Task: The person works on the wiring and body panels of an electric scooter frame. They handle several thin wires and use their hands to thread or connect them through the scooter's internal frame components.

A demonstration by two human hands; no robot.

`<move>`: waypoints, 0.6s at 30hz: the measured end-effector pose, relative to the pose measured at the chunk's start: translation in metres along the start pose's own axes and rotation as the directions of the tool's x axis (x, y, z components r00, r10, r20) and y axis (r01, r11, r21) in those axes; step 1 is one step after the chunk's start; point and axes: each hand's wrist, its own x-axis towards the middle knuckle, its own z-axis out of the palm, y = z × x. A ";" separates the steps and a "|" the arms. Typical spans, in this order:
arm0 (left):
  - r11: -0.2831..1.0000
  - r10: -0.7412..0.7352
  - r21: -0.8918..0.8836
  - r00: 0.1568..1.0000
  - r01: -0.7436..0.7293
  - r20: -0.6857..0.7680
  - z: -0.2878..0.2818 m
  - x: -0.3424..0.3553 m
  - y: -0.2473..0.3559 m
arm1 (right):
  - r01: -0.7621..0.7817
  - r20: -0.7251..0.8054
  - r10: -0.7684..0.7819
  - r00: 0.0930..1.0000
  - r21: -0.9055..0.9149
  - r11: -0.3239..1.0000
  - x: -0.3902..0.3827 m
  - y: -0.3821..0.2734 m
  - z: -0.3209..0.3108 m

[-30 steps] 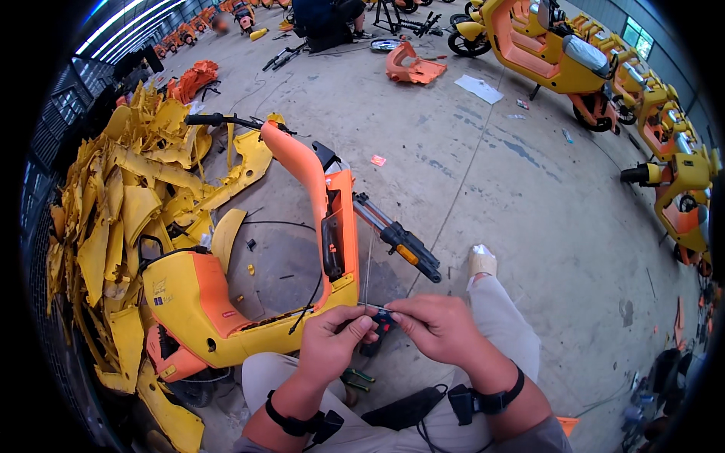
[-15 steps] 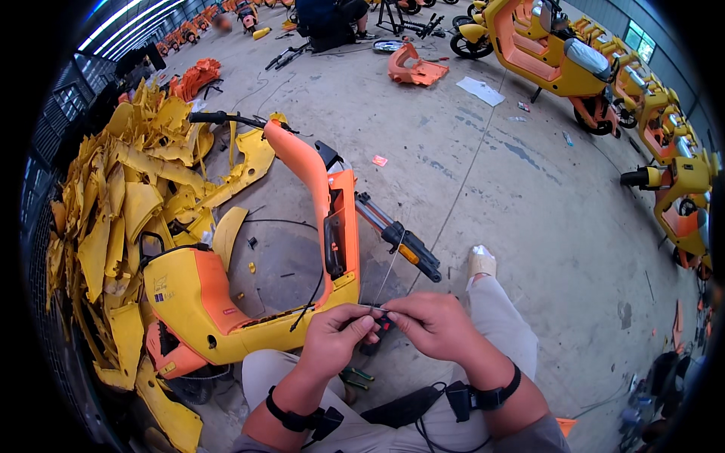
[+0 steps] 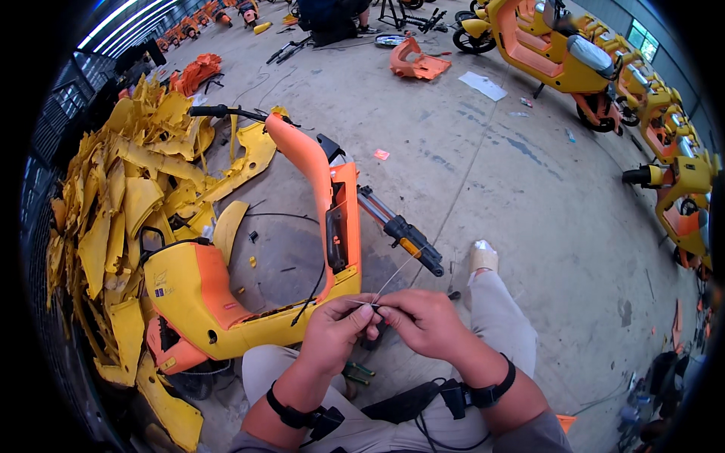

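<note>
My left hand (image 3: 332, 330) and my right hand (image 3: 427, 321) meet in front of me, fingertips nearly touching. Both are closed in a pinch on a thin pale wire (image 3: 395, 278), which runs up to the right toward the fork. A small dark piece lies below the fingers, mostly hidden. Just beyond my hands is a partly stripped scooter body (image 3: 189, 308) in yellow and orange, lying tilted. Its front fork (image 3: 393, 223) points right, without a wheel. Green-handled pliers (image 3: 358, 372) lie on the floor below my left hand.
A heap of yellow plastic panels (image 3: 121, 204) rises on the left. Whole yellow scooters (image 3: 540, 64) stand in a row on the right. An orange panel (image 3: 418, 62) and a white sheet (image 3: 482, 85) lie on the floor farther off. A person (image 3: 330, 19) crouches at the back.
Both hands have shifted slightly up and left, still pinching. The wire now slants more to the right than before.
</note>
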 end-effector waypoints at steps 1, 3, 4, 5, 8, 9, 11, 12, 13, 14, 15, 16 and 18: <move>1.000 0.022 -0.003 1.000 -0.022 -0.005 0.001 0.000 0.000 | -0.047 -0.006 0.048 0.999 0.042 0.998 -0.001 0.000 0.003; 0.999 0.043 -0.006 0.999 -0.043 -0.018 0.001 0.000 -0.002 | -0.093 0.003 0.093 0.996 0.087 0.992 0.001 0.000 0.005; 0.996 0.086 0.014 0.996 -0.086 -0.015 0.001 0.000 -0.001 | -0.133 0.004 0.133 0.991 0.125 0.983 0.003 -0.001 0.006; 0.991 0.128 0.034 0.992 -0.128 -0.010 0.001 0.000 -0.001 | -0.130 0.006 0.131 0.991 0.129 0.983 0.004 -0.002 0.007; 0.969 0.174 0.183 0.985 -0.168 -0.016 -0.001 -0.002 -0.001 | -0.169 0.013 0.169 0.985 0.175 0.970 0.004 -0.003 0.010; 0.967 0.176 0.188 0.984 -0.170 -0.015 0.000 -0.003 0.000 | -0.205 0.003 0.209 0.978 0.208 0.956 0.003 -0.003 0.011; 0.965 0.170 0.212 0.984 -0.155 -0.058 0.004 -0.006 0.001 | -0.240 -0.006 0.250 0.968 0.250 0.938 0.004 -0.004 0.013; 0.964 0.169 0.218 0.984 -0.152 -0.057 0.003 -0.006 0.000 | -0.258 0.014 0.262 0.965 0.238 0.936 0.006 -0.008 0.012; 0.957 0.206 0.220 0.976 -0.187 -0.067 0.003 -0.006 -0.001 | -0.277 0.033 0.277 0.960 0.225 0.934 0.008 -0.010 0.011; 0.949 0.243 0.223 0.967 -0.221 -0.076 0.003 -0.006 -0.002 | -0.278 0.029 0.279 0.960 0.230 0.933 0.008 -0.010 0.011; 0.949 0.239 0.229 0.968 -0.217 -0.074 0.001 -0.006 -0.004 | -0.250 0.011 0.253 0.967 0.219 0.943 0.008 -0.011 0.012; 0.936 0.267 0.257 0.961 -0.241 -0.073 0.001 -0.005 -0.007 | -0.226 -0.008 0.232 0.973 0.199 0.954 0.008 -0.011 0.010; 0.924 0.287 0.284 0.956 -0.258 -0.064 0.004 -0.003 -0.010 | -0.160 -0.057 0.171 0.984 0.167 0.973 0.007 -0.003 0.012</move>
